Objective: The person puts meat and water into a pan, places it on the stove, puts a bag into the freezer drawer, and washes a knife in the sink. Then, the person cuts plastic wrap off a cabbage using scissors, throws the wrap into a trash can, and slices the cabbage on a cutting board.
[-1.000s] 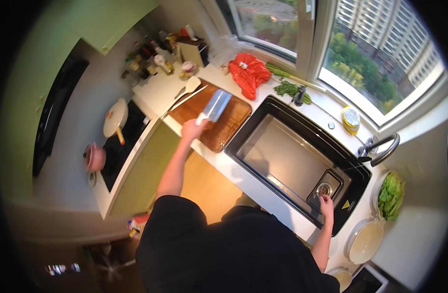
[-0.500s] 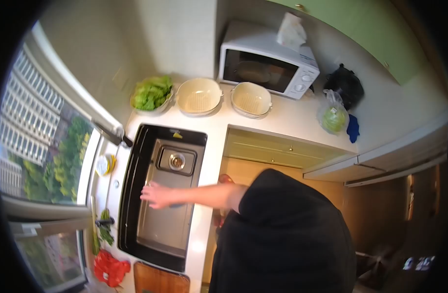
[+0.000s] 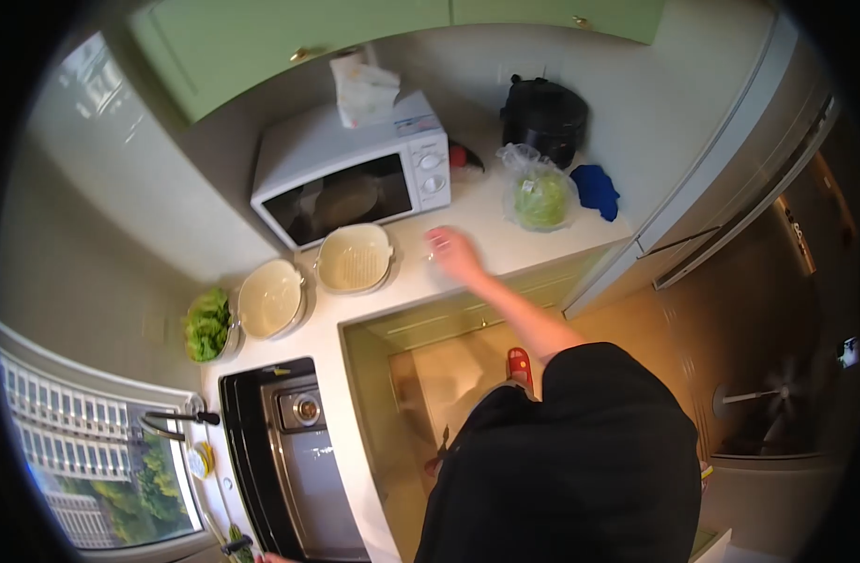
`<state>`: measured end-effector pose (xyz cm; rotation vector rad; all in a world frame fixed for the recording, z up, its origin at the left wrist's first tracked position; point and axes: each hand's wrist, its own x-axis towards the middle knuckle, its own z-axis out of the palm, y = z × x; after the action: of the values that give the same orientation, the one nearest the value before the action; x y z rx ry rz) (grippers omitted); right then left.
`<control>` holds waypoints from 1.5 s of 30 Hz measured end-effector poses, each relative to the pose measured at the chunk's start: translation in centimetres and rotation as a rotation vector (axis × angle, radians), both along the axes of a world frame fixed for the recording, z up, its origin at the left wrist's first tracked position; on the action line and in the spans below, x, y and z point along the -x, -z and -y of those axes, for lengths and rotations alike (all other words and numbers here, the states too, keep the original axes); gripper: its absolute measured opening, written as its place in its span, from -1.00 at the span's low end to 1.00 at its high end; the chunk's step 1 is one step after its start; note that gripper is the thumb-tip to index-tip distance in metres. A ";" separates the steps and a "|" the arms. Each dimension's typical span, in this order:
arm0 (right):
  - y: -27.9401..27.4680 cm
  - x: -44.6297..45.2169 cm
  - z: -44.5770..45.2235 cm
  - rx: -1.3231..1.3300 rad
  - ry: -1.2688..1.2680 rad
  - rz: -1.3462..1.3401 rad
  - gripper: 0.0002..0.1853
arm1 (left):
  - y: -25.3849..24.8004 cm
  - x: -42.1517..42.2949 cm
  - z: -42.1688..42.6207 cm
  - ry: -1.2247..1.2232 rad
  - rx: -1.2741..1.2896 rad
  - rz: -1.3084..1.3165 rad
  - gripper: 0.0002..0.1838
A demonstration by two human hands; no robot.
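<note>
My right hand [image 3: 454,255] is stretched out over the white countertop, between the nearer cream basket and a bagged green vegetable. Its fingers look slightly parted, though a little blurred, and I see nothing held in them. The cream basket [image 3: 355,260] stands just left of this hand, in front of the microwave. To its right lies the clear plastic bag [image 3: 540,199] with a round, pale green vegetable in it. Only a sliver of my left hand [image 3: 276,558] shows at the bottom edge, beside the sink; its fingers are cut off from view.
A second cream basket [image 3: 271,300] and a bowl of leafy lettuce [image 3: 207,326] stand in the left corner. The black-rimmed sink [image 3: 251,460] is below them. Behind are a white microwave [image 3: 350,174], a black pot-like appliance [image 3: 544,117] and a blue cloth [image 3: 596,190].
My view has swung right, from the sink toward the counter with the microwave. My right hand has gone from over the sink to over the countertop. A bit of my left hand has appeared.
</note>
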<state>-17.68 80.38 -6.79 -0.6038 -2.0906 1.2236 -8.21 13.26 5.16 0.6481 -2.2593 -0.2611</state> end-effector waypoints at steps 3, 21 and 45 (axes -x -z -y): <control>-2.8 -9.3 -20.0 -0.332 0.477 -0.006 -0.84 | 2.3 5.2 -16.7 0.730 -0.327 -0.085 -0.75; 5.7 -23.3 -32.6 0.304 0.390 -0.391 -0.89 | 1.7 11.8 -88.2 2.428 0.576 0.160 -0.64; 6.5 -26.8 -28.4 -0.268 0.236 0.326 -0.89 | 11.5 11.8 -80.8 2.261 0.699 0.849 -0.69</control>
<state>9.14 108.74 -13.27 -0.9420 -2.3166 0.7354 -19.97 94.06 -6.37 -2.6699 -2.2875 -0.1429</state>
